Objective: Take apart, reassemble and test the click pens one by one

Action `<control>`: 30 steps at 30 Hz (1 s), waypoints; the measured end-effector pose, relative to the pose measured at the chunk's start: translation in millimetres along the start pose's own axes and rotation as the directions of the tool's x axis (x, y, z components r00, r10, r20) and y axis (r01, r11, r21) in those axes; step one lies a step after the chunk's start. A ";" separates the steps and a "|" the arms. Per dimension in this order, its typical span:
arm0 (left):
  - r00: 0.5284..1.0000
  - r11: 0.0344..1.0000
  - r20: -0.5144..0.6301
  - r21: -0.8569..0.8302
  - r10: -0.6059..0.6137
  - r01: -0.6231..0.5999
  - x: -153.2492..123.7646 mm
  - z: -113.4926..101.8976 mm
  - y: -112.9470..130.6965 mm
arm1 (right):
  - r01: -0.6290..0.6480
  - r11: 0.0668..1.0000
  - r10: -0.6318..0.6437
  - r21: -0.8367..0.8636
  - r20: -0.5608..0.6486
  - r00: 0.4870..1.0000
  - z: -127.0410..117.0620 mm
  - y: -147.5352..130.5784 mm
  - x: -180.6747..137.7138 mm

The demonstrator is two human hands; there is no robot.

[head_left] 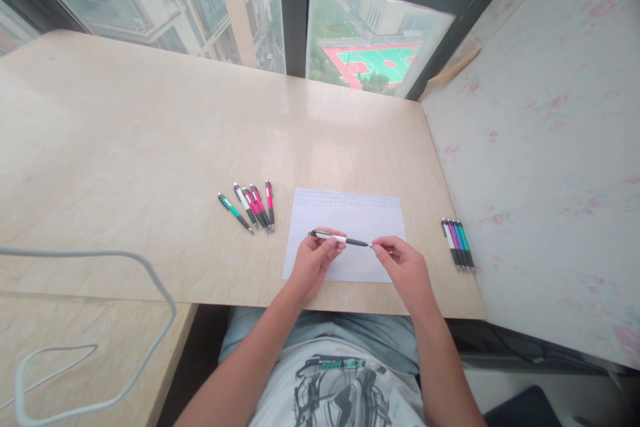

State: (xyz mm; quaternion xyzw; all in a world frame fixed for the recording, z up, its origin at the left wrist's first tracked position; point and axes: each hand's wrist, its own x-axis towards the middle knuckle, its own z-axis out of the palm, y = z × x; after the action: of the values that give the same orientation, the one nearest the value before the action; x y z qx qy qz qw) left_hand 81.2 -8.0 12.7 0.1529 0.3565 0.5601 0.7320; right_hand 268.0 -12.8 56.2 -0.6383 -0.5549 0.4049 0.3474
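Note:
Over a sheet of paper (345,217) with rows of handwriting along its top, I hold a white ballpoint pen (333,235) with a black grip, nearly level. My left hand (316,257) is closed on its white barrel, thumb on the near side. At the pen's tip, the fingers of my right hand (403,263) are pinched together; whether they grip the tip or a tiny part there is too small to tell. Left of the paper lie several loose pens, among them a green pen (235,212) and a pink pen (270,203).
A neat row of pens (457,247) lies by the flower-patterned wall (550,167) at right. A grey-white cable (145,267) loops across the front left. Windows (370,40) rise behind the marbled table (150,133), whose front edge meets my lap.

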 end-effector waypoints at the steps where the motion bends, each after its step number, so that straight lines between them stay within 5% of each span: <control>1: 1.000 1.000 -0.001 -0.007 0.001 -0.001 0.1 0.0 0.2 | -0.001 1.000 0.001 -0.003 -0.013 1.000 -0.5 0.3 -0.2; 20: 1.000 1.000 0.013 -0.003 0.002 -0.002 -1.4 -0.2 1.4 | 0.037 0.998 -0.035 0.050 -0.037 0.999 11.4 -5.4 -7.8; 30: 0.997 1.000 0.071 0.015 -0.007 0.006 -3.2 0.0 2.3 | 0.098 0.992 -0.099 -0.082 -0.013 0.995 6.6 -8.6 -10.7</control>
State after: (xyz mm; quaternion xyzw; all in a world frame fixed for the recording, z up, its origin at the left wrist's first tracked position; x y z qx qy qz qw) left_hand 79.3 -10.3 15.3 0.1770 0.3349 0.5492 0.7450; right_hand 257.8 -22.2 62.5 -0.6271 -0.5987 0.3592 0.3453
